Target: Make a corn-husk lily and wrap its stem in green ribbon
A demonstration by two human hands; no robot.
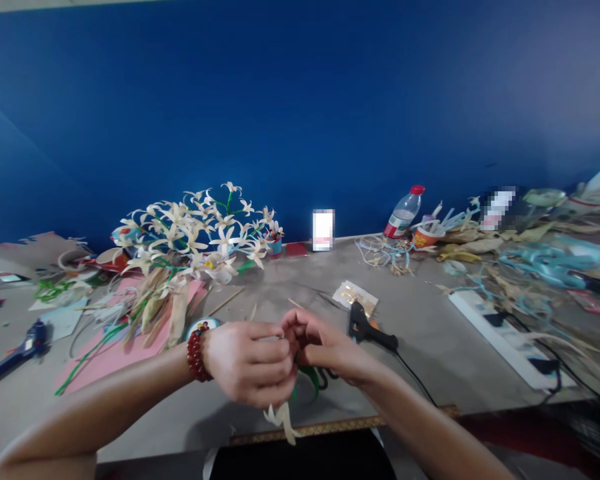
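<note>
My left hand (pixel 255 363), with a red bead bracelet at the wrist, is closed in front of me. Cream petals of a husk flower (pixel 283 421) stick out below its fingers. Against it is my right hand (pixel 317 340), its thumb and fingers bent together in a pinch; what lies between the fingertips is hidden. A green strip (pixel 309 385) curls just beneath both hands. Right of them, a black hot glue gun (pixel 367 330) lies on the table beside a small packet (pixel 355 297).
Cream flowers on green stems (pixel 205 230) stand at the back left, behind husks (pixel 153 317) on pink paper. A blue glue gun (pixel 27 347) lies far left. A bottle (pixel 404 213), paper cup (pixel 427 237), phone (pixel 323 230) and power strip (pixel 505 340) are around. A wooden ruler-like strip (pixel 330 425) edges the table.
</note>
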